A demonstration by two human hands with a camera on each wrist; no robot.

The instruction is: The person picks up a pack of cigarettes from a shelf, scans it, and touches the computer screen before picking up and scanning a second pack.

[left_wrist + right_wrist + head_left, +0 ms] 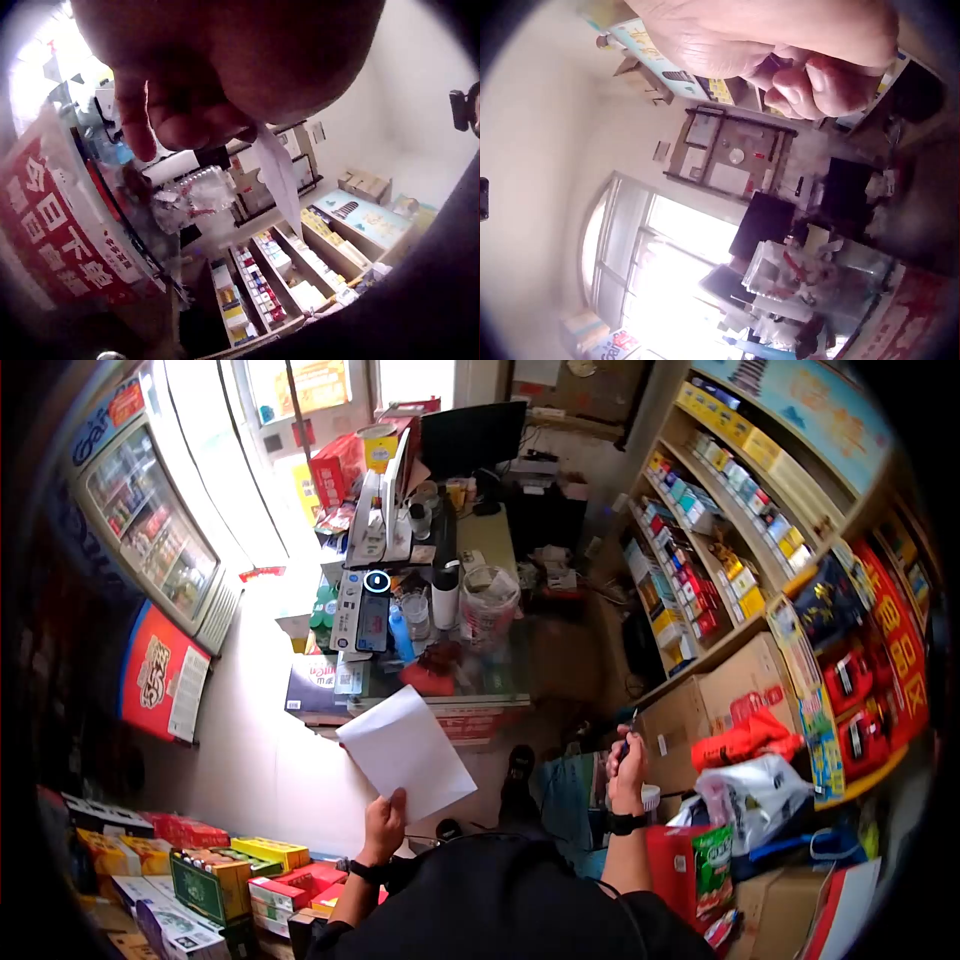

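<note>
In the head view my left hand (384,826) pinches a blank white sheet of paper (410,755) by its near edge, the thumb lying on top. The sheet is held out in front of the glass counter. The left wrist view shows the paper (279,176) almost edge-on below the curled fingers (187,127). To the right, my right hand (627,775) grips a slim dark pen-like object (631,728), its thin end pointing up and away. In the right wrist view the curled fingers (817,86) mostly hide that object.
A cluttered glass counter (480,700) stands ahead, with a white bottle (445,595), a plastic tub (490,600) and a monitor (473,438). Shelves of small boxes (700,530) line the right. Stacked cartons (210,885) sit at lower left, a plastic bag (760,795) at lower right.
</note>
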